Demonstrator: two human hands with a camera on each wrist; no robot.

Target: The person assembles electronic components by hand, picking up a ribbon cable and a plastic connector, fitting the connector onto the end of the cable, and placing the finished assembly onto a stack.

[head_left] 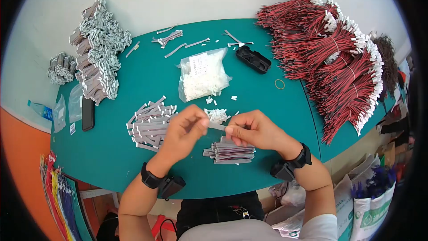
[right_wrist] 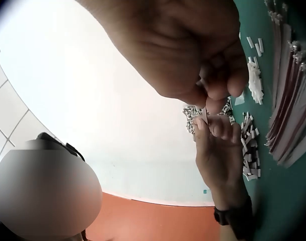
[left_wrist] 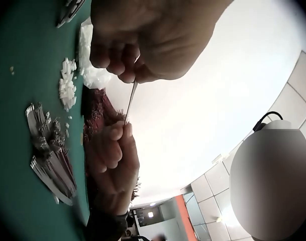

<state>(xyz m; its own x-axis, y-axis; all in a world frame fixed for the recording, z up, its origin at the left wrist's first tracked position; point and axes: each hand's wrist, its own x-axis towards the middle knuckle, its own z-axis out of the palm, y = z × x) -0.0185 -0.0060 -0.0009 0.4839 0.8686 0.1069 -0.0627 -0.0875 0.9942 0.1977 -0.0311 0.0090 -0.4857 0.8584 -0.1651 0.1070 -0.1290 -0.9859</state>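
Note:
A short grey ribbon cable (head_left: 217, 126) is stretched between both hands, over the table's front middle. My left hand (head_left: 183, 133) pinches one end between thumb and fingers, covering that end. The other end is pinched by my right hand (head_left: 256, 129); in the left wrist view the ribbon cable (left_wrist: 130, 103) appears edge-on. Just beyond the hands lies a small heap of white connector housings (head_left: 218, 116). Beneath the right hand is a stack of ribbon cables (head_left: 232, 152). Left of the left hand, cables with white-tipped ends (head_left: 147, 127) are spread out.
Behind the hands stands a clear bag of white housings (head_left: 205, 78). A black tray (head_left: 253, 59) and a rubber band (head_left: 279, 84) lie right of it. Red-black wire bundles (head_left: 330, 53) pile at the right, grey cable bundles (head_left: 100, 49) at the left, near a black case (head_left: 88, 114).

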